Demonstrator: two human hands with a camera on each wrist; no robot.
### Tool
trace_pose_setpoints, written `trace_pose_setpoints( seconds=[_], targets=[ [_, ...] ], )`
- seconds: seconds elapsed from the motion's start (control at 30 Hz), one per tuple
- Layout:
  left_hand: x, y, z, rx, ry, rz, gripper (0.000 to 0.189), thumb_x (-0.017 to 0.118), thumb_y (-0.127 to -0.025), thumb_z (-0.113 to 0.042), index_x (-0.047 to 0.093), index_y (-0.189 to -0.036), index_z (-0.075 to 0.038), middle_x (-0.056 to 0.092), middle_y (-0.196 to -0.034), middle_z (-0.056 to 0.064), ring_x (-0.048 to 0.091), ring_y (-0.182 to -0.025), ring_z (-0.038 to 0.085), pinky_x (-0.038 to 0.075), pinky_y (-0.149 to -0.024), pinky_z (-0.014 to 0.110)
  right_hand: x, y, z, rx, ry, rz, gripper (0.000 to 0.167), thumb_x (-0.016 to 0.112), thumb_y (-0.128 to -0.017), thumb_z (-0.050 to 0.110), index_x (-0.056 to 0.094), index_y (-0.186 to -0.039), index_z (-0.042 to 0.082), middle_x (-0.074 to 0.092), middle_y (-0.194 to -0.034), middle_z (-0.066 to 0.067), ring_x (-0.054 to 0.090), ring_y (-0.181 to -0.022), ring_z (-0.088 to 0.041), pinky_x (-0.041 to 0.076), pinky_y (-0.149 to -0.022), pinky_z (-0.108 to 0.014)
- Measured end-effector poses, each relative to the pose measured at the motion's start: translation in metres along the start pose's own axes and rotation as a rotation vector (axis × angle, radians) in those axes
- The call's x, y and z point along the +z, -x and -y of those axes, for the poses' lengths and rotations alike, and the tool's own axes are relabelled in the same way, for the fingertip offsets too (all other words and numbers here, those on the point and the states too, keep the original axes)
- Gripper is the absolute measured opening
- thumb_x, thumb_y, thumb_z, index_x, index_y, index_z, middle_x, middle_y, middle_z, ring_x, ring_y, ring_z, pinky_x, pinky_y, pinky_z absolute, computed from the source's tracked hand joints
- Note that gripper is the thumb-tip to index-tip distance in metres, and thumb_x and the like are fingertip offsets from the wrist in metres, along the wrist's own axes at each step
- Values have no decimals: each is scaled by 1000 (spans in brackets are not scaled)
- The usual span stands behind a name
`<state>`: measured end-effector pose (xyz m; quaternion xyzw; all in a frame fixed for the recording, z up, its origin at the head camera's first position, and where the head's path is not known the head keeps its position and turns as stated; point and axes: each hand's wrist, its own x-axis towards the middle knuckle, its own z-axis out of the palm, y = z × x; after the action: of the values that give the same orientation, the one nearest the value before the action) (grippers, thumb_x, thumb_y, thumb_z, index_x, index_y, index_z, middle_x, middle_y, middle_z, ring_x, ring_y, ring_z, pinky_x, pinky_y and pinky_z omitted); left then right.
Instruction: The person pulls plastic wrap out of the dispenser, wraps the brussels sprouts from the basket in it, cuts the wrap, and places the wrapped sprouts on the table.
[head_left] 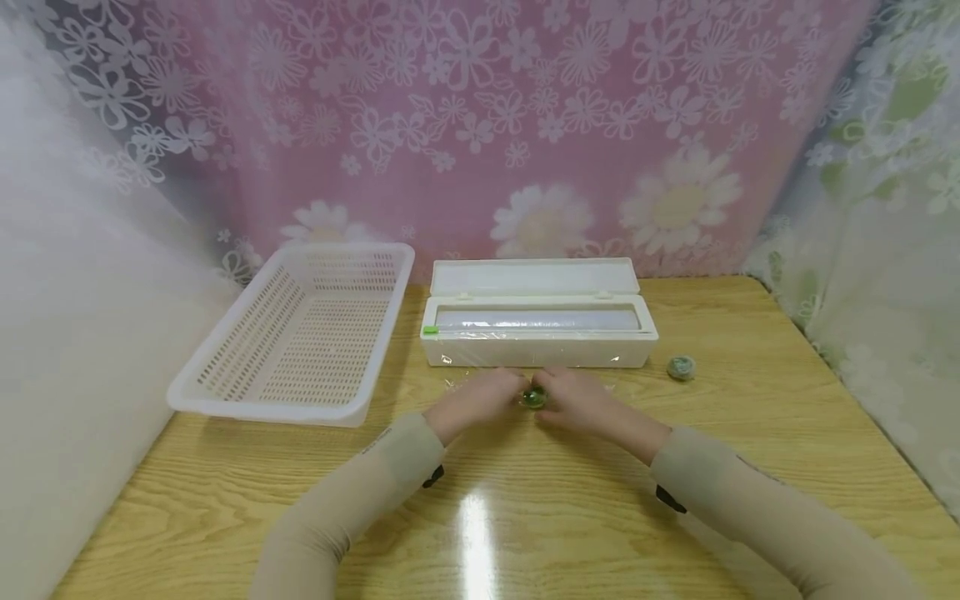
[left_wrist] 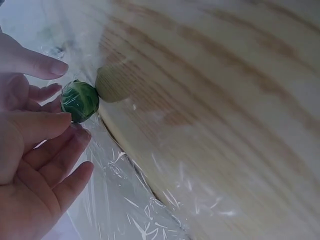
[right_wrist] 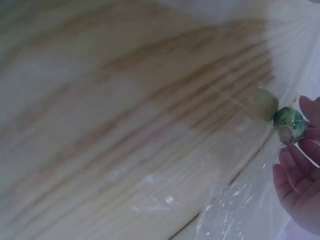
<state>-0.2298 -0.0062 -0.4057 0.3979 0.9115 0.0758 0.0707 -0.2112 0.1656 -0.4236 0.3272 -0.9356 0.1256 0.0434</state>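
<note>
A small green Brussels sprout [left_wrist: 80, 101] sits between the fingertips of both hands, just in front of the cling film box [head_left: 540, 352]. My left hand [head_left: 486, 397] holds it from the left, thumb and fingertips at its side. From the other side my right hand [head_left: 581, 403] grips it with curled fingers. Clear cling film [left_wrist: 145, 220] spreads crinkled around the sprout and under the hands. In the right wrist view the sprout's pale brown stem end [right_wrist: 287, 135] shows.
A white slotted basket [head_left: 360, 408] stands at the left. The box's lid [head_left: 534, 277] is raised, with a film roll [head_left: 536, 319] inside and a green slider [head_left: 431, 330] at its left. A film-wrapped greyish-green ball [head_left: 681, 367] lies on the wooden table [head_left: 525, 525] at the right.
</note>
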Motion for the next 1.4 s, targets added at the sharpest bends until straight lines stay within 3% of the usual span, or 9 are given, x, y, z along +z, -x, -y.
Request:
trace_pose_setpoints(
  seconds=[0.2,0.47,0.87,1.13,1.4],
  targets=[
    [0,-1,-1,5,-25,-3,10,60,-83,-8,63,-93,-10,60,-90,0,58,-82,12,47,-69,21,0,-6,3,36,17,20,31,74,-67,21,55,-87,7,53,-82,-1,50,-70,-14,44,-56,-28],
    [1,-1,-1,64,-12,-16,11,59,-82,-5,62,-92,-8,59,-90,0,56,-83,12,46,-71,21,4,-9,1,19,64,31,25,71,-69,19,51,-80,9,48,-73,1,46,-63,-13,40,-51,-28],
    [1,7,-6,73,-5,-32,20,64,-80,-9,63,-100,-8,59,-92,1,57,-82,14,46,-70,21,0,-3,1,-39,16,-41,24,70,-62,19,49,-72,11,42,-64,8,38,-55,-9,34,-46,-23],
    [2,9,-11,99,-25,-20,20,62,-81,-11,63,-101,-10,58,-93,0,55,-83,12,45,-72,22,-5,2,5,2,-34,10,23,71,-63,18,49,-71,13,43,-64,9,39,-56,-9,34,-47,-22],
    [2,15,-19,98,43,27,11,64,-79,-15,64,-90,-13,57,-84,-5,50,-72,7,42,-63,18,-4,12,12,-51,-103,70,23,69,-62,19,49,-71,13,43,-65,9,40,-58,-8,35,-49,-22]
  ],
)
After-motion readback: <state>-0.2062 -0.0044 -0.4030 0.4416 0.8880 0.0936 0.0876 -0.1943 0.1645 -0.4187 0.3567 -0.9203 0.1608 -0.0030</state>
